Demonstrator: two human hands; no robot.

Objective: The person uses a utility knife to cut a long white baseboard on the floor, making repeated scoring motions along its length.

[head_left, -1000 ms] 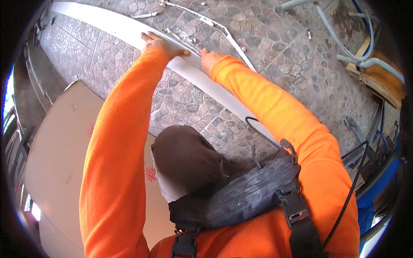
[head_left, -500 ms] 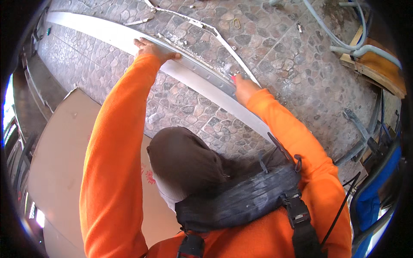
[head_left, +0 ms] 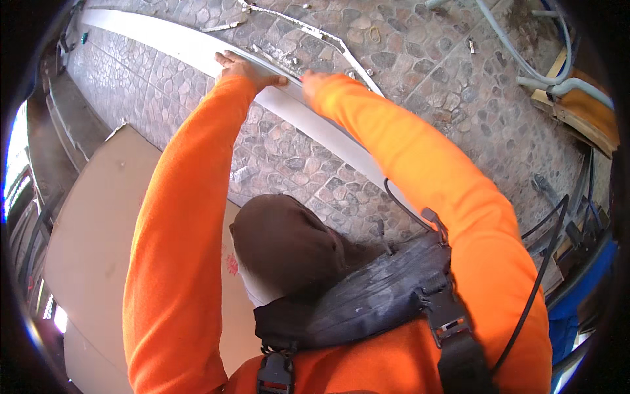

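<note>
A long white strip of board (head_left: 308, 121) lies slantwise on the stone-patterned floor (head_left: 282, 157). Along its far edge runs a narrow grey metal profile (head_left: 268, 64). My left hand (head_left: 244, 71) presses down on strip and profile, fingers spread and thumb stretched to the right. Just right of that thumb, my right hand (head_left: 314, 84) is closed at the profile's edge. A bit of red shows at its fingertips, part of a small red tool mostly hidden by the hand; its exact kind cannot be made out.
Beyond the profile lie thin white offcuts (head_left: 357, 65) and crumbs. A large tan sheet (head_left: 98, 217) rests at the left. Grey bent tubing (head_left: 525, 65) and a wooden piece (head_left: 571, 125) stand at the far right, with something blue (head_left: 584, 282) below.
My right hand has slid left and away along the profile, close to my left hand. My left hand stays pressed on the strip; the whole view has shifted slightly.
</note>
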